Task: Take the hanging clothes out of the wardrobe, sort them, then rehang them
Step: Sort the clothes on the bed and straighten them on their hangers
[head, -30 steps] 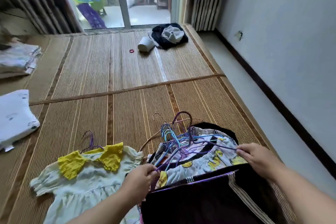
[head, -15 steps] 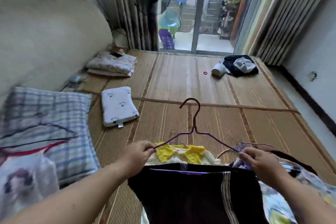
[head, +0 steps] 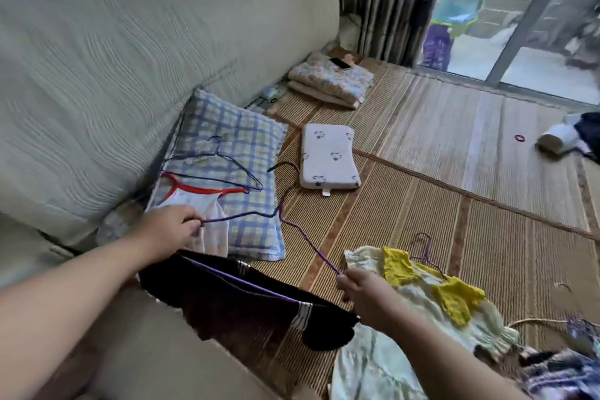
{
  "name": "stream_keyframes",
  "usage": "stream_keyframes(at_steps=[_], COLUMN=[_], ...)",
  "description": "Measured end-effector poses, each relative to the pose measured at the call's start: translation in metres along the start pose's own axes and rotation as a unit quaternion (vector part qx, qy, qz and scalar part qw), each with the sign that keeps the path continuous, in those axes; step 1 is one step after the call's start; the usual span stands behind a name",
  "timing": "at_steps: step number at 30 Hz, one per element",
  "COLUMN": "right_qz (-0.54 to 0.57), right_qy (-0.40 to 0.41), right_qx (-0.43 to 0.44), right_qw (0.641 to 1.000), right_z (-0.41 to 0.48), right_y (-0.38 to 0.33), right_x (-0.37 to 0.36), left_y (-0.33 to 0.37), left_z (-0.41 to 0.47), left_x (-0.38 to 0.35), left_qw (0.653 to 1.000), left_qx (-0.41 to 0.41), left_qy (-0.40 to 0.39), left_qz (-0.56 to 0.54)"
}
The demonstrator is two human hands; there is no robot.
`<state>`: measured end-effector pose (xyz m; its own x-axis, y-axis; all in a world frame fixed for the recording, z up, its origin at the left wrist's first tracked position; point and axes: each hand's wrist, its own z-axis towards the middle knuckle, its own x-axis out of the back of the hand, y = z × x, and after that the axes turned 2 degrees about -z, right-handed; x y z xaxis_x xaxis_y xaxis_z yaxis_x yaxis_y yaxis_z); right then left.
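A purple wire hanger (head: 292,227) carries a dark garment with a pale striped band (head: 246,305) draped over its bottom bar. My left hand (head: 168,230) pinches the hanger's left end and my right hand (head: 367,295) pinches its right end. I hold it low over the bamboo mat (head: 406,204), tilted down to the right. A white top with red trim on a blue hanger (head: 207,195) lies on the checked pillow (head: 227,140). At the right, a pale dress with a yellow collar (head: 428,295) lies on the mat, and more patterned clothes (head: 558,370) sit at the bottom right corner.
A beige padded headboard (head: 130,58) fills the left. A small white pillow (head: 328,156), a folded floral blanket (head: 331,81) with a phone on it and a white cup (head: 555,140) lie on the mat. Curtains (head: 383,3) and a glass door (head: 519,26) are behind.
My view has swung left. Both hands carried the purple hanger with the dark garment leftward from over the clothes pile toward the checked pillow, and the hanger now tilts.
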<state>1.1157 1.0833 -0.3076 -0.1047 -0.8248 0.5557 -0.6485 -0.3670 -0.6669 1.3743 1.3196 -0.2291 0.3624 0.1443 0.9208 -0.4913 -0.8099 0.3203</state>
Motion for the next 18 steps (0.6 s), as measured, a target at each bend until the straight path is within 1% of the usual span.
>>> stream_keyframes(at_steps=[3, 6, 8, 11, 15, 18], right_qz=[0.029, 0.048, 0.047, 0.039, 0.013, -0.060], right_qy=[-0.031, -0.027, -0.017, 0.007, 0.036, 0.060], right_qx=[0.001, -0.008, -0.018, -0.038, -0.065, -0.089], right_qw=[0.999, 0.998, 0.999, 0.999, 0.997, 0.992], right_z=[0.021, 0.045, 0.066, 0.104, 0.168, 0.202], right_y=[-0.015, -0.013, -0.003, 0.021, 0.064, 0.085], right_x=[-0.009, -0.007, -0.006, -0.011, -0.031, -0.048], left_y=[-0.016, -0.016, -0.012, -0.009, -0.016, -0.017], left_z=[0.013, 0.034, 0.053, 0.085, 0.141, 0.171], left_x=[0.011, 0.007, -0.009, -0.048, -0.122, -0.173], left_qw=[1.000, 0.999, 0.999, 0.999, 0.998, 0.997], left_qx=[0.007, 0.012, 0.019, 0.017, 0.035, 0.028], left_qy=[0.014, 0.016, 0.010, -0.010, -0.052, -0.060], left_qz=[0.015, 0.034, 0.042, 0.030, 0.015, 0.035])
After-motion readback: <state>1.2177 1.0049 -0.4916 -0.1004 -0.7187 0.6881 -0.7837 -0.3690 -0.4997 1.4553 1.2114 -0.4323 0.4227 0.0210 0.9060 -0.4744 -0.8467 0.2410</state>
